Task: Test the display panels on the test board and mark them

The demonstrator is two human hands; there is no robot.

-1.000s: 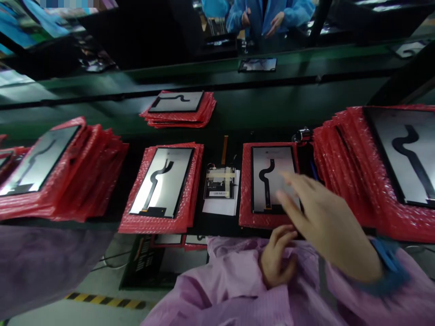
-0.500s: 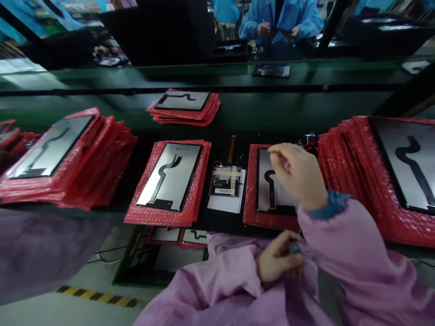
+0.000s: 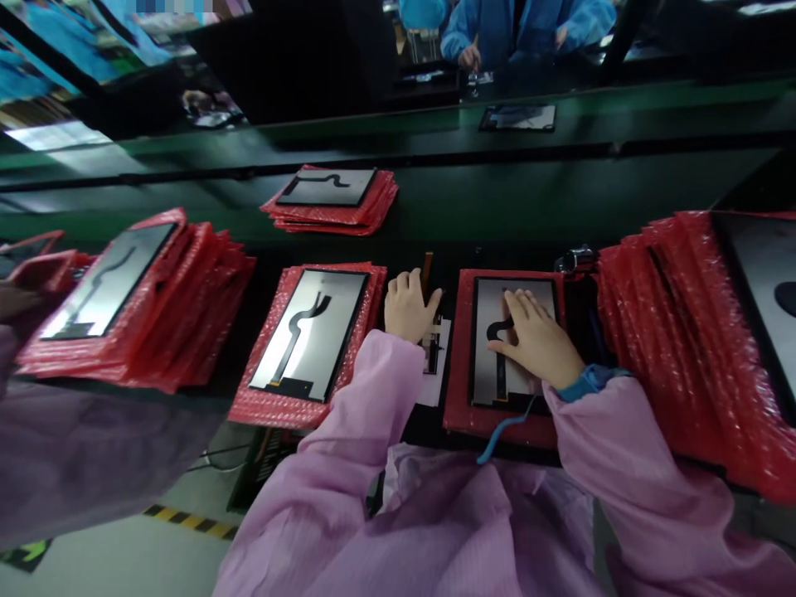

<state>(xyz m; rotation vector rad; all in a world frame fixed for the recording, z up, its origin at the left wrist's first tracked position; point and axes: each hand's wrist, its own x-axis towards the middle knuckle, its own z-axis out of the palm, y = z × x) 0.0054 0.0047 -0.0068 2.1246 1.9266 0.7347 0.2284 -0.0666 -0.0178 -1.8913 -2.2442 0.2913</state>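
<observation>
My right hand (image 3: 544, 342) lies with its fingers stretched out over a display panel (image 3: 488, 365), seemingly touching its silver back. The panel has a black curved flex cable (image 3: 499, 365) and rests on a red bubble-wrap bag (image 3: 458, 365). A blue band (image 3: 588, 383) circles my right wrist, and a blue cord (image 3: 502, 433) hangs below it. My left hand (image 3: 409, 307), thumb apart from the fingers, is over a small dark taped board (image 3: 434, 342) on white paper (image 3: 435, 385) and hides part of both. An orange flex strip (image 3: 428, 267) shows just beyond my fingers.
Another panel (image 3: 311, 332) lies on red bags to the left. Tall stacks of red bags (image 3: 205, 307) (image 3: 659, 332) flank the bench, with a lower stack (image 3: 373, 207) behind. A co-worker's sleeve (image 3: 25, 464) reaches in from the left. A person in blue (image 3: 528, 33) works opposite.
My left hand has moved up from near my lap to over the small board. My right hand has come down from above the panel and flattened over it.
</observation>
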